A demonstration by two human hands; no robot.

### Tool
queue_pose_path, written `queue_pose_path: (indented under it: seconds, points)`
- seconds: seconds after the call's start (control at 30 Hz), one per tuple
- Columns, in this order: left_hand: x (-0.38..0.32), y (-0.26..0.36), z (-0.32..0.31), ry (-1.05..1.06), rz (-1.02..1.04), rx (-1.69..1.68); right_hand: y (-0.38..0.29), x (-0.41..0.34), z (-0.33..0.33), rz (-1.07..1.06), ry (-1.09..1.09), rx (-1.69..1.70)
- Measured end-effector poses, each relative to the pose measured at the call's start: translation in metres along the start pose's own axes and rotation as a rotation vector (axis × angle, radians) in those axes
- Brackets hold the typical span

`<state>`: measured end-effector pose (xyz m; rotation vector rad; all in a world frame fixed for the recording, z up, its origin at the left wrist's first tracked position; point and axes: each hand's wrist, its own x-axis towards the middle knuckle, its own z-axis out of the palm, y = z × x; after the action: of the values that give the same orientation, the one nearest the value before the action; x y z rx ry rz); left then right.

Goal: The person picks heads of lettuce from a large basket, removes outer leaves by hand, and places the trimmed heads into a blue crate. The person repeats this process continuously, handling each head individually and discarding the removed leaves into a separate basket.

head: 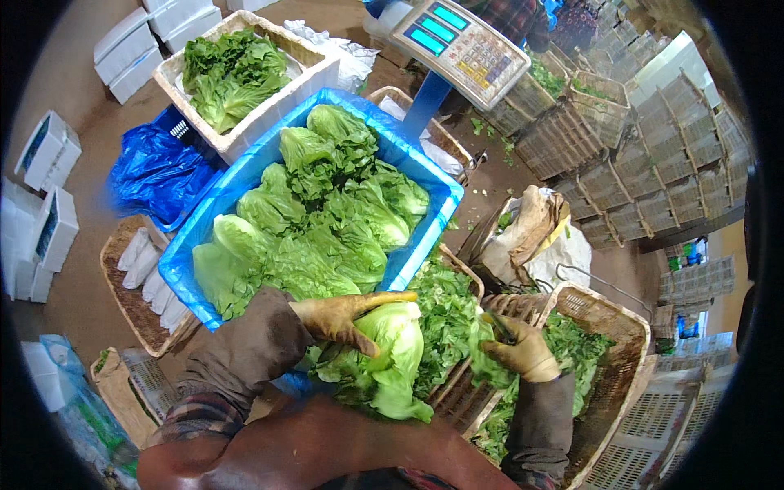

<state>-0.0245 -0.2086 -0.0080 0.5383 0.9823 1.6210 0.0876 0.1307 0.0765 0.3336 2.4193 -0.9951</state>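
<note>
My left hand (343, 318), in a yellowed work glove, grips a head of leaf lettuce (392, 343) from above, its pale cut base turned up. My right hand (523, 352), gloved too, closes around a dark narrow tool (503, 327), perhaps a knife; its blade is hard to make out. A loose lettuce leaf (484, 349) hangs at those fingers, slightly blurred. Beyond my left hand, several lettuce heads (331, 245) fill a crate lined with blue plastic film (202, 242). Trimmed leaves (444, 306) lie heaped in a slatted basket below and between my hands.
A digital scale display (462, 52) rises on a post behind the blue-lined crate. A white foam box (245, 144) of lettuce stands at far left. A plastic crate (637, 318) with leaves is at right, near a sack (551, 245). Stacked crates (661, 165) line the right side.
</note>
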Motion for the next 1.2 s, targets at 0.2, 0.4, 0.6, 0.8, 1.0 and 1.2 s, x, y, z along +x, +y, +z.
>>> queue_pose_path:
  seconds: [0.2,0.4,0.6,0.8,1.0,1.2]
  points:
    - [0.043,-0.029,0.009,0.429,0.232,-0.072,-0.025,0.079,0.069,-0.213,0.061,0.619]
    - [-0.060,-0.008,-0.052,0.524,0.389,0.197,-0.090,0.146,0.142,-0.244,-0.007,0.753]
    - [-0.133,-0.016,-0.090,0.938,0.544,-0.168,-0.203,0.231,0.160,-0.626,0.137,0.193]
    - [-0.094,0.043,-0.143,1.203,0.700,0.213,-0.213,0.390,0.166,-0.661,0.305,-0.281]
    - [-0.013,-0.054,-0.235,1.594,0.693,0.551,-0.197,0.399,0.154,-0.794,0.099,-0.144]
    - [-0.048,-0.049,-0.267,1.940,0.131,1.617,-0.109,0.204,0.109,-0.893,0.188,0.037]
